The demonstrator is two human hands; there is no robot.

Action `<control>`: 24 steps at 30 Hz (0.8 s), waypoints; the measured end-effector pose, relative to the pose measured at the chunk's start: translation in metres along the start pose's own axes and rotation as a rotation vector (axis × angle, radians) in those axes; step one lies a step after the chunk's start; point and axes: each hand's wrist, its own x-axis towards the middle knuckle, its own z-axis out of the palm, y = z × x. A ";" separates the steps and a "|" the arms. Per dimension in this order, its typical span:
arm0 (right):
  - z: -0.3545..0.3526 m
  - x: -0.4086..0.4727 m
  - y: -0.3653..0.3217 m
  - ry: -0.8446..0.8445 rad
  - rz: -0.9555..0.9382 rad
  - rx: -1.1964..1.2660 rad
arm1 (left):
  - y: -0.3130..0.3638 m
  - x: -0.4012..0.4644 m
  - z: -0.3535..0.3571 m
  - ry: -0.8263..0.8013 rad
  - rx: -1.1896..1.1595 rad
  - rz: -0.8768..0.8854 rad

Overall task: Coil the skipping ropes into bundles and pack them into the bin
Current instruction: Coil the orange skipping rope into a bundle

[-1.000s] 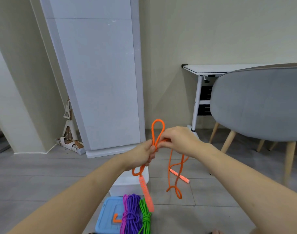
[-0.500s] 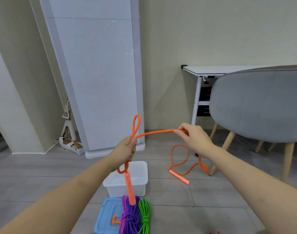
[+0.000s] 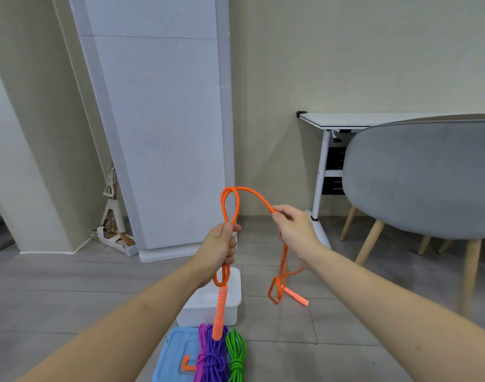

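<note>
Grey floor tiles [image 3: 70,299] lie below me. I see my left hand [image 3: 220,250] gripping the orange skipping rope [image 3: 252,193], loops upright, one handle [image 3: 220,312] hanging straight down over the white bin [image 3: 230,304]; my right hand [image 3: 293,230] has its fingers [image 3: 277,216] pinching the strand.

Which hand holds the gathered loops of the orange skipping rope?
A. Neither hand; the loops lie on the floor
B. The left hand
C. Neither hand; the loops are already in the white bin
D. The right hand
B: the left hand grips the loops of the orange skipping rope, one handle hanging below it, while the right hand pinches only a single strand.
</note>
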 end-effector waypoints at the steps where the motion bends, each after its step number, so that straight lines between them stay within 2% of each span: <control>1: 0.004 -0.004 -0.003 -0.010 0.006 0.029 | 0.001 0.001 0.002 0.021 0.004 0.011; 8: 0.020 -0.021 -0.010 -0.078 0.043 0.152 | 0.001 0.001 0.011 0.044 -0.030 0.041; 14: 0.026 -0.029 -0.009 -0.159 0.018 0.148 | 0.005 0.001 0.017 0.036 -0.085 0.051; 20: 0.033 -0.032 -0.009 -0.184 0.025 0.155 | 0.007 0.000 0.018 0.054 -0.034 0.065; 24: 0.035 -0.031 -0.011 -0.225 0.044 0.177 | 0.012 -0.001 0.017 0.053 -0.138 0.016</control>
